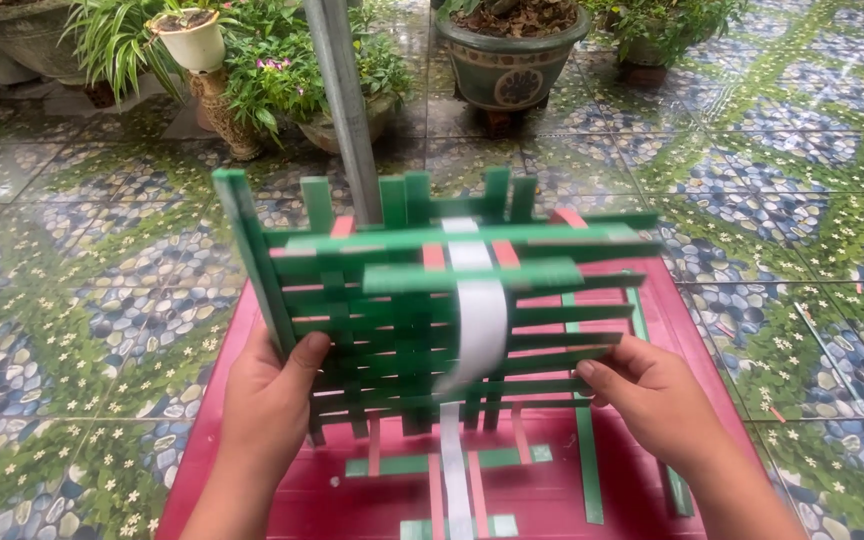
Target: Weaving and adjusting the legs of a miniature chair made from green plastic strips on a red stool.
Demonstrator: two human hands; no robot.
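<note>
Home patio, pebble-patterned floor tiles [72, 330], potted plants [282, 60], metal pole [347, 110]

L grip [270, 400] & R grip [657, 400]: bare, no sleeves/rings.

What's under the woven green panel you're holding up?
Under the woven green panel: a red table with loose green, red and white strips. The panel hides the tabletop directly behind it.
</note>
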